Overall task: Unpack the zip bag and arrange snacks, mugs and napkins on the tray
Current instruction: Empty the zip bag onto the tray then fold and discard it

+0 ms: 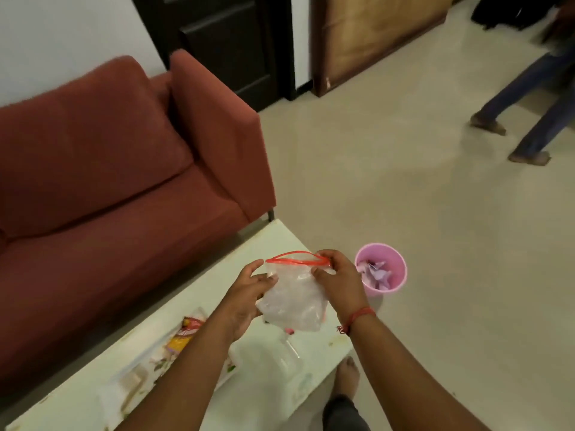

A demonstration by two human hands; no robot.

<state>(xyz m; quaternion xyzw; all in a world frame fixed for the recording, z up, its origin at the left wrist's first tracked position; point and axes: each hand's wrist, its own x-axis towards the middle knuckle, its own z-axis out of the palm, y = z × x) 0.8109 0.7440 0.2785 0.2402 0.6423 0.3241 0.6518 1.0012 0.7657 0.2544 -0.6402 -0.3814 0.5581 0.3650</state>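
Crinkled clear plastic zip bag [292,298] with red seal is gripped between left hand [249,295] and right hand [337,281]; a round pink bin [392,272] stands right of them.

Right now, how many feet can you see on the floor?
3. One bare foot is just below the table edge, beside the right forearm. Two more, the near foot and the far foot, belong to another person walking at the right. Others may be hidden.
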